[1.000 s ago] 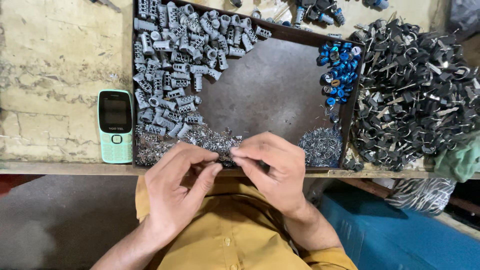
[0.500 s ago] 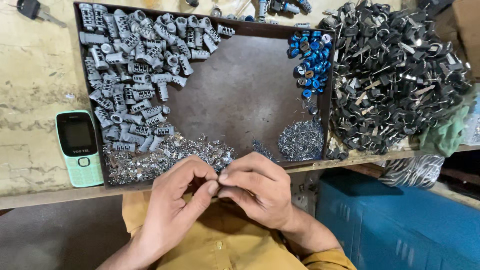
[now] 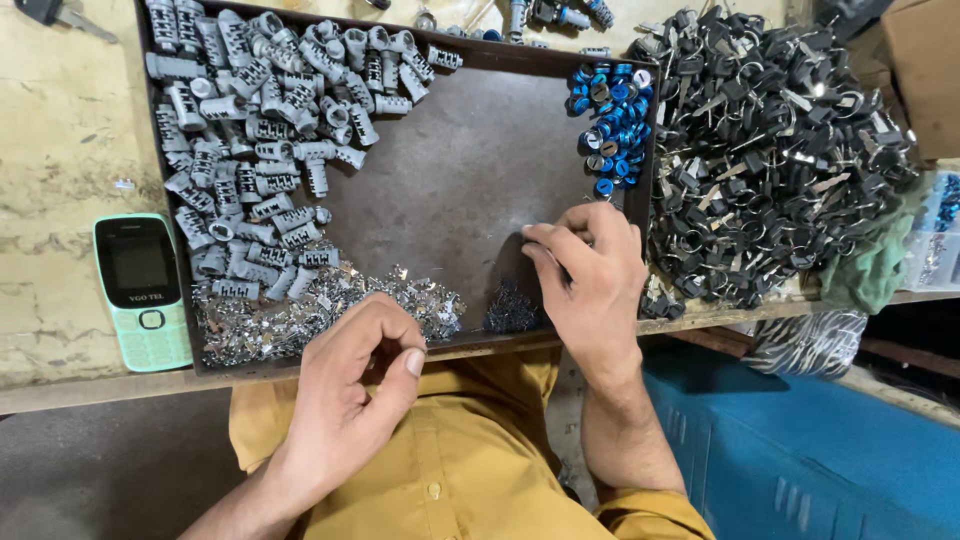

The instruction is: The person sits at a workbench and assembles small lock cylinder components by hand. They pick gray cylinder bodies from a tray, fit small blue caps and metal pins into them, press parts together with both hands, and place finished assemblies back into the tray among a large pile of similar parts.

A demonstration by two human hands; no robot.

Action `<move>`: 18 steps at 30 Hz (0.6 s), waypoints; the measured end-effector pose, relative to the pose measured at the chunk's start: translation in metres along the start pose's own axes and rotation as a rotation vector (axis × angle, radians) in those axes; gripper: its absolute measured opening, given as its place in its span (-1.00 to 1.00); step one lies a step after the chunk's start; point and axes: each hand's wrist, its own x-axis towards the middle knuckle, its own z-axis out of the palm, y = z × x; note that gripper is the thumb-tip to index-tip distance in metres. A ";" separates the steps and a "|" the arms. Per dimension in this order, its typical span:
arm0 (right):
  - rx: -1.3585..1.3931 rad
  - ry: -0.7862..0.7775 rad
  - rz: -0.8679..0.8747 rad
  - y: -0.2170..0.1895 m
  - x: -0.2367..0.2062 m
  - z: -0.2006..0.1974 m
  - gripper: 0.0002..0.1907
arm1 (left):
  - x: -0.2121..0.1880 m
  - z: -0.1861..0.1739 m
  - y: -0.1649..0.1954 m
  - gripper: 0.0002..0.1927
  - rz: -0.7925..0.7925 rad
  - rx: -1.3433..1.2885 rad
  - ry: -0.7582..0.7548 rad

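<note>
A dark flat tray lies on the bench. Grey lock cylinders are piled along its left and top, small silvery metal bits along its near edge, and blue caps at its right. My left hand hovers at the tray's near rim with thumb and fingers pinched together; what it pinches is too small to see. My right hand reaches over the tray's right near corner, fingers curled down beside a small dark heap of tiny parts.
A big heap of black-headed keys lies right of the tray. A mint green button phone rests left of it. A green cloth hangs at the bench's right edge. A blue box stands below.
My hands were together at the tray's near edge; they have parted. The right hand moved right and forward toward the tray's right corner, the left stays near the rim.
</note>
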 end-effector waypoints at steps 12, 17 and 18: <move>0.269 -0.048 0.036 -0.009 0.014 -0.010 -0.80 | 0.002 -0.004 -0.005 -0.92 0.047 -0.007 -0.002; 0.237 -0.046 0.083 -0.010 0.014 -0.006 -0.79 | 0.003 -0.009 -0.006 -0.93 0.045 -0.050 -0.020; 0.215 -0.050 0.088 -0.010 0.014 -0.005 -0.80 | 0.003 -0.010 -0.006 -0.92 0.055 -0.064 -0.022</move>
